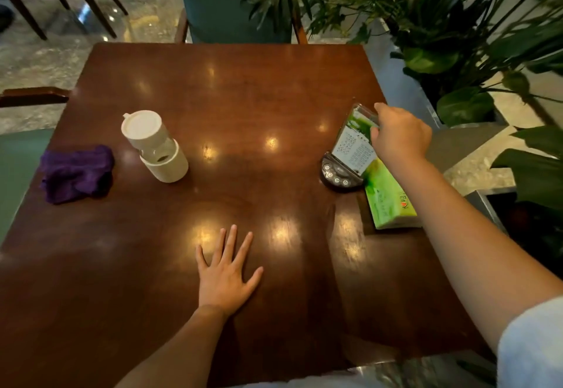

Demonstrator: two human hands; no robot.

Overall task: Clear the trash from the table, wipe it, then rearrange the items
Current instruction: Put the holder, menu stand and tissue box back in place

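Observation:
My right hand (399,135) grips the top of a clear upright sign holder (353,147) with a printed card, standing on a round black base with buttons (336,176) near the table's right edge. A green tissue pack (387,202) lies just behind my wrist, against the base. My left hand (227,272) rests flat, fingers spread, on the dark wooden table (243,89) near the front middle. A white lidded toothpick holder (155,147) stands left of centre. A crumpled purple cloth (76,173) lies at the left edge.
A teal chair (225,1) is pushed up to the far side. Another teal seat (21,162) with a wooden armrest stands at the left. Leafy plants (451,31) in a planter crowd the right side, close to my right hand.

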